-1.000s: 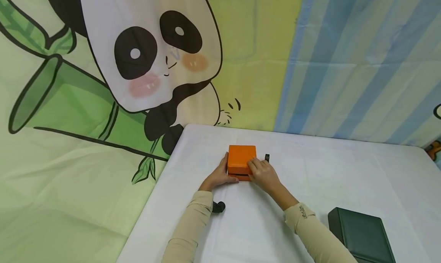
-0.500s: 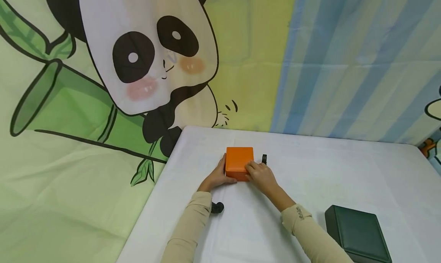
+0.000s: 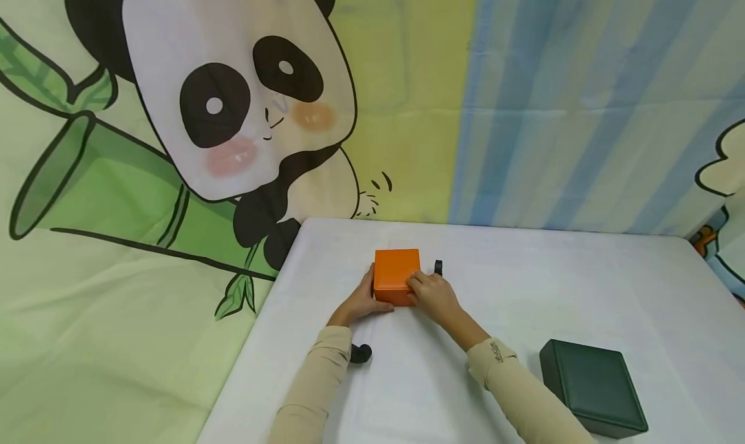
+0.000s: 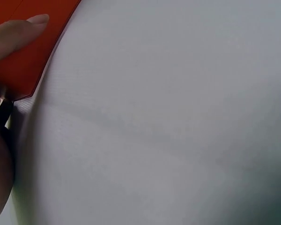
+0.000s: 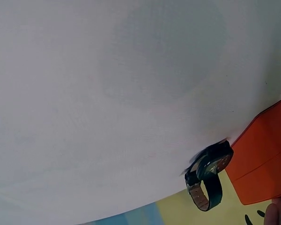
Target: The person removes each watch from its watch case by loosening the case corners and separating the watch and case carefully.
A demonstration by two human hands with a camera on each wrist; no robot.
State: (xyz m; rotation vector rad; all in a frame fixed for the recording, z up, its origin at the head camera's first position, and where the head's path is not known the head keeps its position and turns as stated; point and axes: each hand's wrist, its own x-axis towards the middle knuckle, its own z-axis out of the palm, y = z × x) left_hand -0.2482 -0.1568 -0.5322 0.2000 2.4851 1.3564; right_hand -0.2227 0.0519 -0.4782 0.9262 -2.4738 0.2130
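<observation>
A small orange box (image 3: 397,268) stands on the white table near its far edge, its lid down. My left hand (image 3: 359,302) grips its left side, with the thumb across the front face; the left wrist view shows that thumb lying on the orange side (image 4: 25,61). My right hand (image 3: 435,295) holds the box at the front right edge of the lid, fingers curled. Just beyond the right hand, a wristwatch (image 5: 214,164) with a dark strap rests beside the box; only a bit of it shows in the head view.
A dark green box (image 3: 596,389) lies at the front right, next to the right sleeve. A small black rounded thing (image 3: 361,353) shows beside the left sleeve, partly hidden by it. Behind the white table (image 3: 524,289) hangs a cloth printed with a panda.
The dark gap under the orange box's lid has gone; the lid has come down. Both hands stay on the box. The head view has shifted slightly to the right.
</observation>
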